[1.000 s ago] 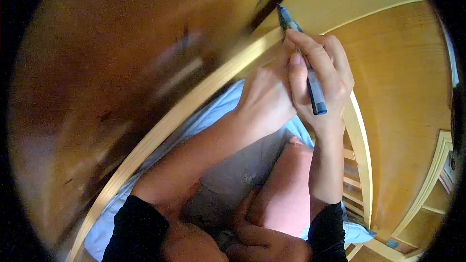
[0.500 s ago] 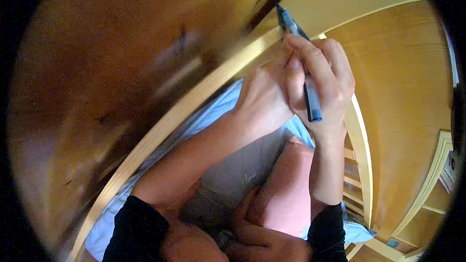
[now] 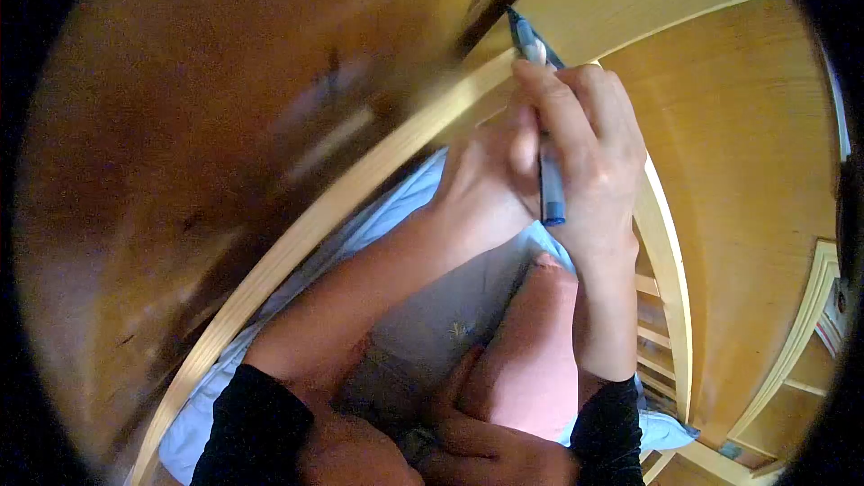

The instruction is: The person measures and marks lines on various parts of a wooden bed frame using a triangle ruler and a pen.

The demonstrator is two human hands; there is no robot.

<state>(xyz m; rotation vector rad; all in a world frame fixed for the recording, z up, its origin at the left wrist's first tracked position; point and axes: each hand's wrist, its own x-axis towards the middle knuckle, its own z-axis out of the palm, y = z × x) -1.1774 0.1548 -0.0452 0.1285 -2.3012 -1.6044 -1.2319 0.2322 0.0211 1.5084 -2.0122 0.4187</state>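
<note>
My right hand is closed around a slim pen with a clear barrel and a dark blue end. The pen's rear end points down toward me, and its front part points up and away past my fingertips. Right behind that front part shows the edge of a dark, flat, pointed thing, mostly covered by my right hand; its kind cannot be made out. My left hand lies behind and to the left of my right hand, the two overlapping in view. Its fingers are hidden, so what it holds does not show.
A pale wooden rail curves along the left, and a slatted wooden frame stands at the right. Blue bedding and a pink cushion-like shape lie below my arms. Wooden panels and a shelf are at right.
My right hand has shifted slightly left. The pen's rear end has swung to the left, so the pen stands more upright in view. My left arm has hardly moved.
</note>
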